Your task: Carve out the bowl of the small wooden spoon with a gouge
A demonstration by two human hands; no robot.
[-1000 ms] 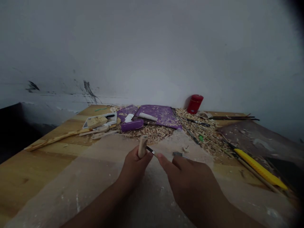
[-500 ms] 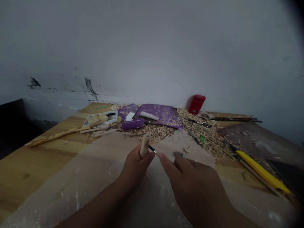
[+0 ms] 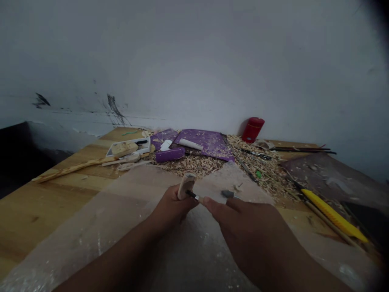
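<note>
My left hand [image 3: 172, 205] is closed round a small pale piece of wood [image 3: 184, 187], which stands up out of the fist with a hollowed-looking face turned to the right. My right hand [image 3: 243, 227] grips a carving tool [image 3: 193, 196] with a dark blade, a shiny collar and a light handle. Its blade tip touches the face of the wood. The shape of the tip cannot be made out. Just beyond my right fingers, a grey-headed tool [image 3: 227, 194] lies on the clear plastic sheet [image 3: 127, 202].
Wood shavings [image 3: 197, 165] heap up along the back, around a purple mat [image 3: 209, 142]. A white tray [image 3: 148, 147] with a wood block [image 3: 124, 149] is at back left. A red canister [image 3: 253, 129] stands by the wall. On the right lies a yellow-handled tool [image 3: 334, 215].
The wood has turned in my left hand, so more of its hollowed face shows. The blade tip has moved left onto that face. The view has shifted slightly.
</note>
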